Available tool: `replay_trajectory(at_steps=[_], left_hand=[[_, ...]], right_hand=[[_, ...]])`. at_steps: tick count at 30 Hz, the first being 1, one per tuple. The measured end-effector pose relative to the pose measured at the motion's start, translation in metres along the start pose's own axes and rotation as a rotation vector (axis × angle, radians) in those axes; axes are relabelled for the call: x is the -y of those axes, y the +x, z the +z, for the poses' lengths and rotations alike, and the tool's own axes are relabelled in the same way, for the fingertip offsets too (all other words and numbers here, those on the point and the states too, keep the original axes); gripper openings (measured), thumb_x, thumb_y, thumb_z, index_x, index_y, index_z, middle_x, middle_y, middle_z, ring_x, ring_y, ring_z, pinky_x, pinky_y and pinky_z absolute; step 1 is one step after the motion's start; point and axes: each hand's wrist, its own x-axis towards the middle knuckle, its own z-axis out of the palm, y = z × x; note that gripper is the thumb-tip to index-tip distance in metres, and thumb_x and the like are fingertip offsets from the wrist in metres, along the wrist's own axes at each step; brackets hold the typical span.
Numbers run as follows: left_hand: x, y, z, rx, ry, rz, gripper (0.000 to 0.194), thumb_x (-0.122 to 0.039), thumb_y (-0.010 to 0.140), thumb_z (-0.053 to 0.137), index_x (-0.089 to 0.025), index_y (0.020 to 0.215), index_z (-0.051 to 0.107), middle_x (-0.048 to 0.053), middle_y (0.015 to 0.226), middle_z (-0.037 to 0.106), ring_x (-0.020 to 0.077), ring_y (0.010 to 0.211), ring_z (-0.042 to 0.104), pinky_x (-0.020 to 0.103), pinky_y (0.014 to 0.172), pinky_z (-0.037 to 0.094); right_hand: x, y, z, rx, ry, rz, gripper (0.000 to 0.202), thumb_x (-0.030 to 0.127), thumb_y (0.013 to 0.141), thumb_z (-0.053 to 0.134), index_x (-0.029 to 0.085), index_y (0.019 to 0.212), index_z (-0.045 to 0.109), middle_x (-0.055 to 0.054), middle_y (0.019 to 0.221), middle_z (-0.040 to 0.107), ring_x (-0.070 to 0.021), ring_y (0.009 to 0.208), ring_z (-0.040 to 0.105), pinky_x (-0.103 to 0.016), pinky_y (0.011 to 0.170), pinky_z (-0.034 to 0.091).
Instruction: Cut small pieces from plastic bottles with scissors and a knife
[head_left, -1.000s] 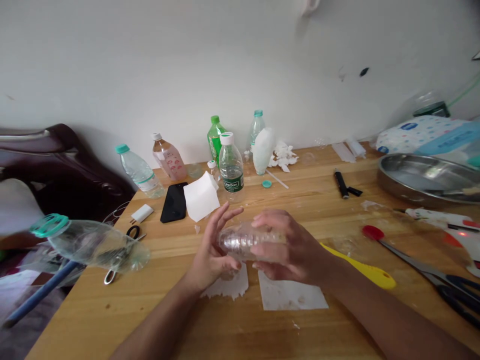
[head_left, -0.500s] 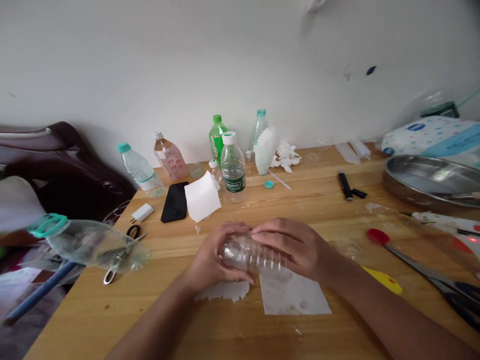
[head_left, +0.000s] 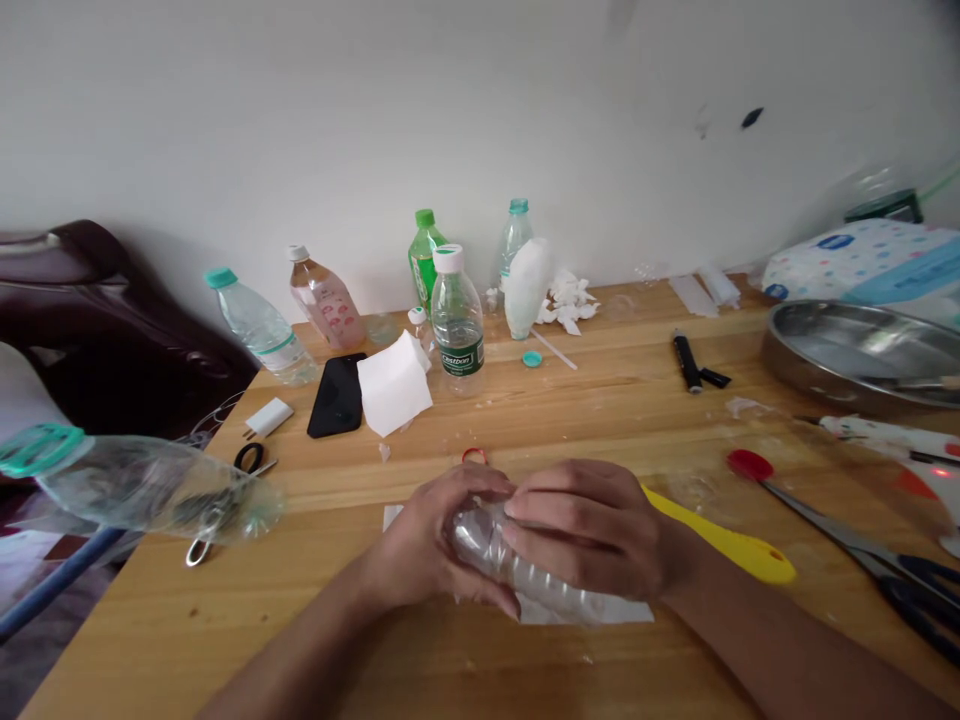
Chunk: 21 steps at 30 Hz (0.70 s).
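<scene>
A clear ribbed plastic bottle [head_left: 517, 555] lies on its side between my hands, over a white paper sheet [head_left: 626, 610] on the wooden table. My left hand [head_left: 442, 540] wraps round its left end, thumb along the near side. From the far side, the fingers of my right hand [head_left: 589, 525] close over its top. What lies under my right palm is hidden. Just beyond my right wrist is a yellow handle [head_left: 739, 545], partly covered by that hand. A small red ring [head_left: 474, 456] shows on the wood past my fingers.
Behind stand a Cestbon bottle [head_left: 459, 330], a green bottle [head_left: 425, 255] and a pink-labelled bottle [head_left: 328, 300]. On the left are a phone [head_left: 337, 395], small scissors [head_left: 225, 500] and a capless bottle [head_left: 150, 485]. To the right are large scissors [head_left: 832, 535] and a steel pan [head_left: 795, 350].
The bottle's right end has swung toward me, with my right hand closing further over it. More of the yellow handle and the red ring now show. The view has shifted slightly.
</scene>
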Motion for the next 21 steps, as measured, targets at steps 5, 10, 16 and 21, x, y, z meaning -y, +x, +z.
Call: replay_trajectory(at_steps=[5,10,16,21], left_hand=[[-0.003,0.001,0.001,0.012,-0.03,-0.115,0.078,-0.047,0.045,0.095,-0.023,0.113,0.064,0.009,0.107,0.072,0.027,0.098,0.068,0.037,0.087,0.053],[-0.007,0.003,0.005,-0.002,-0.035,-0.141,0.077,-0.052,0.045,0.094,-0.019,0.108,0.064,0.008,0.103,0.072,0.0246,0.094,0.066,0.034,0.086,0.051],[-0.01,0.0,0.008,0.01,-0.044,-0.179,0.071,-0.048,0.047,0.095,-0.02,0.105,0.065,0.006,0.102,0.071,0.0224,0.089,0.066,0.032,0.082,0.051],[-0.012,-0.001,0.006,-0.047,0.014,-0.1,0.073,-0.051,0.051,0.093,-0.021,0.11,0.063,0.007,0.103,0.071,0.0227,0.091,0.067,0.032,0.081,0.051]], right_hand=[[0.005,0.004,-0.001,0.023,-0.035,0.01,0.019,0.02,0.097,0.053,0.015,0.106,0.069,-0.007,0.1,0.075,-0.0202,0.101,0.068,-0.033,0.078,0.062],[0.011,0.012,-0.003,-0.025,-0.051,0.001,0.026,0.014,0.099,0.045,0.005,0.097,0.07,-0.011,0.089,0.074,-0.0216,0.088,0.069,-0.035,0.072,0.06],[0.012,0.013,-0.001,0.001,0.058,0.055,0.029,0.011,0.101,0.041,0.006,0.095,0.069,-0.01,0.086,0.072,-0.0202,0.089,0.066,-0.034,0.076,0.057],[0.012,0.007,0.01,-0.14,0.322,0.27,0.014,0.01,0.092,0.063,0.008,0.106,0.066,-0.011,0.102,0.067,-0.0202,0.1,0.061,-0.037,0.088,0.055]])
